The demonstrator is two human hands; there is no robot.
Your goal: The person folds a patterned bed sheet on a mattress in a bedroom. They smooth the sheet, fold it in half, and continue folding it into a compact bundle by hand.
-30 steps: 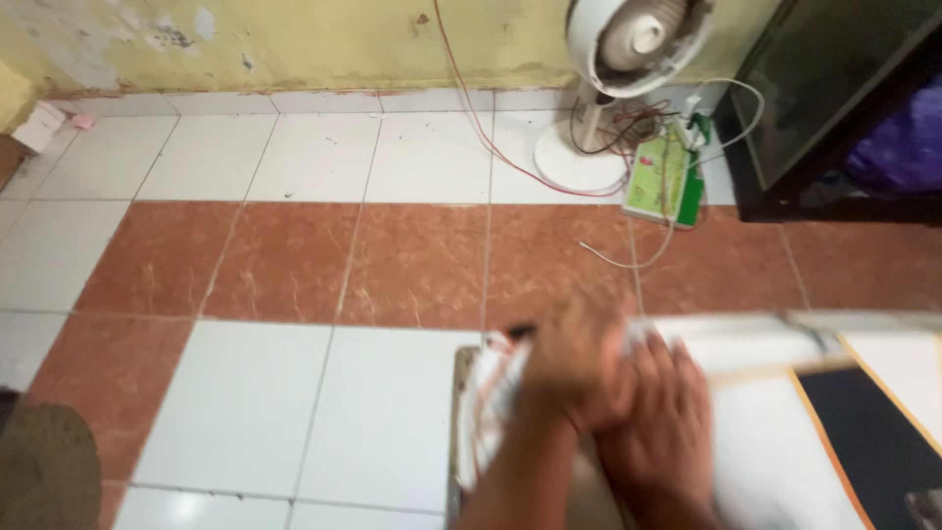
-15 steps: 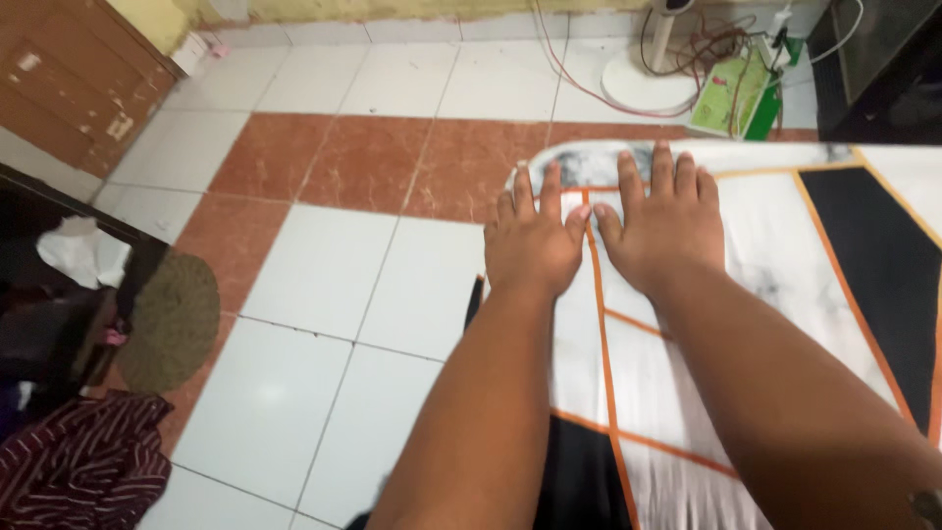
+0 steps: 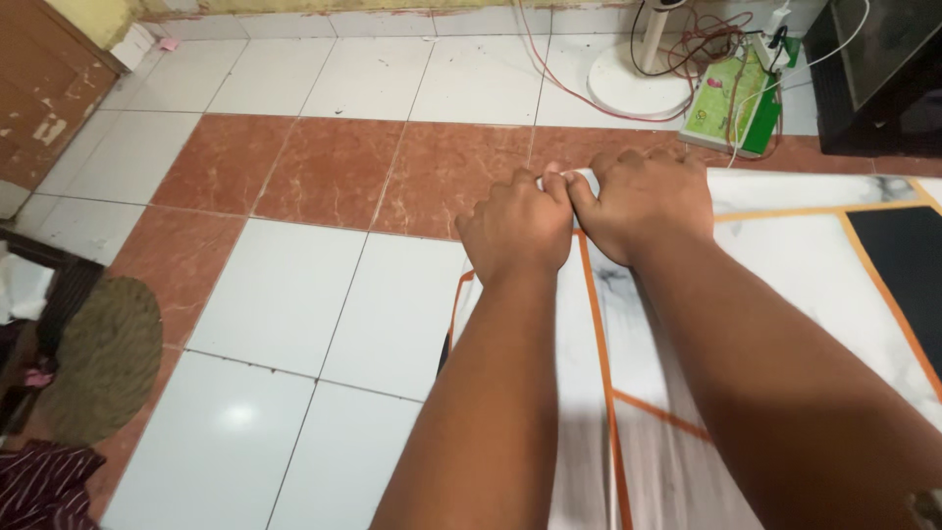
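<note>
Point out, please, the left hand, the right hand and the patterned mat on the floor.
left hand (image 3: 515, 231), head view, on the back of the curled hand.
right hand (image 3: 643, 201), head view, on the back of the hand.
patterned mat (image 3: 785, 265), head view, on a white marbled panel.

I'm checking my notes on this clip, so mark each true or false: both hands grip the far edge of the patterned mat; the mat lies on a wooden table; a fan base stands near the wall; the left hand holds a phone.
1. Both hands grip the mat's far edge: true. The left hand and right hand are curled on the mat.
2. Mat on a wooden table: false. It lies on the tiled floor.
3. Fan base near the wall: true.
4. Left hand holds a phone: false. It grips only the mat.
</note>
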